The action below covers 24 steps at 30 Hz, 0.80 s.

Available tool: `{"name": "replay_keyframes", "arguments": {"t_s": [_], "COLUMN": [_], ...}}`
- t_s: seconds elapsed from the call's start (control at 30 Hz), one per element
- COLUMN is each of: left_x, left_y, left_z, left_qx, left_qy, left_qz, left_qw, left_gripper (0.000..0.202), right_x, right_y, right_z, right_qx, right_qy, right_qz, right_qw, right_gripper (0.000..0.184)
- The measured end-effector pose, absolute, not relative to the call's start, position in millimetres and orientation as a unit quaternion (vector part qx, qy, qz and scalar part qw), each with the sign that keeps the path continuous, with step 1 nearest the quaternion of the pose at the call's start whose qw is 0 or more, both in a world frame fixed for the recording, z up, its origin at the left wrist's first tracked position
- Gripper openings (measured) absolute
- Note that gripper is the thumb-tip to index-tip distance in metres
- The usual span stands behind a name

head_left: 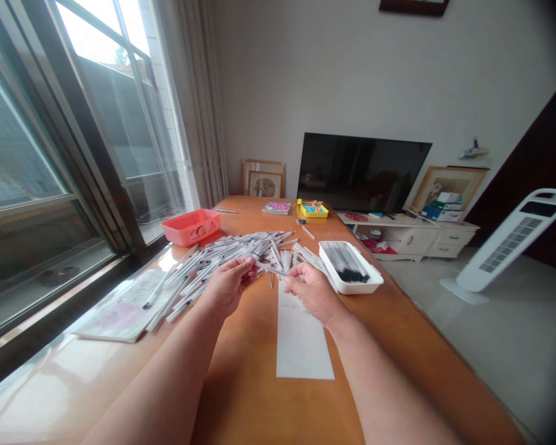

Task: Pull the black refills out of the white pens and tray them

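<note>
My left hand (229, 285) and my right hand (312, 293) hover above the orange wooden table (245, 383), with a thin white pen (271, 269) stretched between their fingertips. A loose pile of similar white pens (231, 256) lies just beyond and left of my left hand. Beyond my right hand stands a white rectangular tray (352, 285) holding a bundle of black-tipped refills. A long strip of white paper (301, 340) lies on the table between my forearms, its far end hidden by my right hand.
A coral plastic box (191, 226) stands at the far left of the table, and papers (125, 306) lie by the window. A booklet (276, 208) and a yellow box (314, 210) sit at the far end. A television (361, 173) stands beyond the table.
</note>
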<state>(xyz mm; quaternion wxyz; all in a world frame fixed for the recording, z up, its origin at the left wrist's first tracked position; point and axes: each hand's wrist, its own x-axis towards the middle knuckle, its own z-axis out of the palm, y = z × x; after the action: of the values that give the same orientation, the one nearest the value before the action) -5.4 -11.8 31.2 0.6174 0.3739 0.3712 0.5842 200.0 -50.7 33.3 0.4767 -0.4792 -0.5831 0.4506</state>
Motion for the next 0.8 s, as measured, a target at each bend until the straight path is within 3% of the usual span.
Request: {"name": "replay_keyframes", "arguments": {"t_s": [0.43,0.67,0.8], "left_x": [-6.2,-4.2,-3.9], "left_y": [-9.0,-9.9,-10.5], "left_z": [33.7,32.2,33.3], "left_qx": [0.351,0.342,0.349], "left_qy": [0.321,0.345,0.331], "left_qz": [0.59,0.603,0.601], "left_qw": [0.652,0.633,0.638], "left_gripper": [0.019,0.021,0.021], "right_x": [201.0,200.6,201.5], "right_y": [-52.1,-53.2,-54.3], "right_z": [31.8,33.7,34.8], "right_qx": [-0.467,-0.474,-0.476], "right_qy": [-0.574,-0.584,-0.599], "right_qz": [0.521,0.498,0.495], "right_qw": [0.425,0.431,0.413], "right_gripper": [0.046,0.03,0.03]}}
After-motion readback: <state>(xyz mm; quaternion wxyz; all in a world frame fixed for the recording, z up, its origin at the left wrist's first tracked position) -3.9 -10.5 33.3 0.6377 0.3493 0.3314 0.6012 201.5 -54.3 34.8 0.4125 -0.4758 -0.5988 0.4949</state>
